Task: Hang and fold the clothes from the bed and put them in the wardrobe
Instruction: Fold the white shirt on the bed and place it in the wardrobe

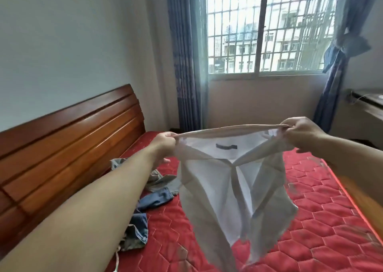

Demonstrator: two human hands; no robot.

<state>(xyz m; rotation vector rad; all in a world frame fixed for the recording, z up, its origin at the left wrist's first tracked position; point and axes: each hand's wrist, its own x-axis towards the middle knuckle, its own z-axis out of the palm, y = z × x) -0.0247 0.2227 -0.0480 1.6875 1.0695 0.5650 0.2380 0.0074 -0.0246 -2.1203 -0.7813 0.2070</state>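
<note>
Both hands hold a white shirt (217, 180) up over the red bed (310, 209). The left hand (165, 145) pinches one end of its top edge. The right hand (300, 135) pinches the other end. The shirt hangs down between them.

single head view; looks forward-down over bed (310, 220); window (267, 29) ahead

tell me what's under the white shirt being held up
The red quilted mattress lies below the white shirt, which both hands hold up. The part straight behind the fabric is covered, so anything there cannot be seen.
</note>
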